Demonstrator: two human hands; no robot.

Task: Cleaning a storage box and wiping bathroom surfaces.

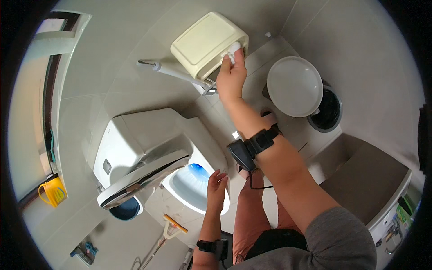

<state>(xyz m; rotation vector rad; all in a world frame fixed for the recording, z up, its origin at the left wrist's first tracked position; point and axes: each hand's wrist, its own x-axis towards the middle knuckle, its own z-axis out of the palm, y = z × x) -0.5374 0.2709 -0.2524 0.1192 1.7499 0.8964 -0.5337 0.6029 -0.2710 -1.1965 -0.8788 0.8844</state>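
Observation:
My right hand (233, 79) reaches up to a cream plastic wall-mounted paper holder (207, 38). Between its thumb and fingers is crumpled white tissue paper (233, 50), at the holder's open underside. I cannot tell whether the tissue is still joined to anything inside. My left hand (216, 189) hovers over the front rim of a white toilet bowl (187, 185), with bent fingers and nothing held. The toilet lid and seat (145, 180) are raised, and blue shows inside the bowl.
A white-handled brush (179, 75) hangs below the holder. Nearby are a round white stool top or lid (295, 86) and a dark-lined bin (326, 111). A mop with an orange head (175, 223) leans left of my legs; a washbasin cabinet (364, 179) stands right.

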